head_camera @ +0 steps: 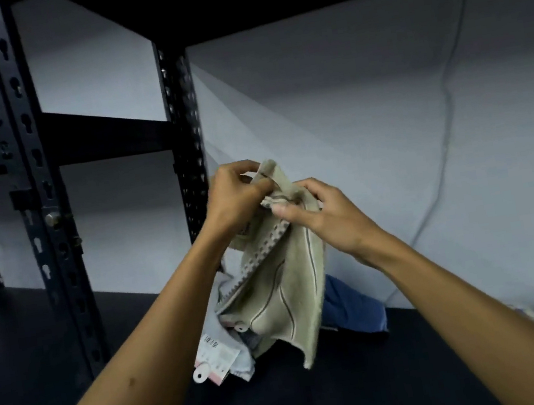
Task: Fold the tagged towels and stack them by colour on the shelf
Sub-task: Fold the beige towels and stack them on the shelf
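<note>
Both forearms reach in from the near edge, over the dark shelf point(322, 398). Left hand point(237, 196) pinches the top corner of the beige towel point(285, 289), fingers curled round the hem. Right hand point(322, 211) grips the same bunched top edge just beside it, thumb pressed on the cloth. The towel hangs in the air between them, crumpled, not yet spread; its lower corner dangles just above the shelf, and I cannot tell if it touches. Below and behind it is a grey towel point(239, 362) with a barcode tag point(214, 359) and a white plastic tab, lying loose on the shelf. A blue towel point(354, 310) lies further back to the right, partly hidden by the beige one. Behind that is a pale sheet point(384, 115) as backdrop, with the black rack post point(185, 138) to the left. Risks: the hands are close together on one bunched edge, so the fold may come out skewed unless the corners get found and pulled apart. The hanging end may drag over the grey towel and snag its tag, pulling that pile askew. The blue and grey ones lie near each other unfolded, so colours may get mixed when stacking. The grip looks light; a shake might drop the towel.
</note>
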Demonstrator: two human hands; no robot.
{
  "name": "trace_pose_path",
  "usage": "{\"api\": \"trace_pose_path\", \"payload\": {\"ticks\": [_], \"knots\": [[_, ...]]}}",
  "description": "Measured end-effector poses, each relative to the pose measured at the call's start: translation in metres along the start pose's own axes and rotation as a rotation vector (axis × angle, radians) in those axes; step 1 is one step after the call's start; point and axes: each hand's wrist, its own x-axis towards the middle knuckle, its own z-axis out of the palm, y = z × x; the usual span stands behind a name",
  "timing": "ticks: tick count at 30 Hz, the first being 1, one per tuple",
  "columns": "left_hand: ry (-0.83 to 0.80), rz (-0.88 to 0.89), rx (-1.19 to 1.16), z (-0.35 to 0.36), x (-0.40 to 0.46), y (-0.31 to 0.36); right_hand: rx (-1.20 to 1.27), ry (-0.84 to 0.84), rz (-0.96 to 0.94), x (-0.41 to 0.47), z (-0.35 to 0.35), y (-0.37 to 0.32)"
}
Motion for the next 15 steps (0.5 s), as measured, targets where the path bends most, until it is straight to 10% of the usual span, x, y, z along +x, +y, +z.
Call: {"api": "trace_pose_path", "payload": {"ticks": [6,15], "knots": [[-0.283,-0.075,0.083,0.039,0.024,0.02,-0.197,0.23,0.174,-0.004,-0.021,0.021],[-0.469,-0.25,-0.238,0.056,-0.007,0.011,0.247,0.56,0.36,-0.01,-0.072,0.032]]}}
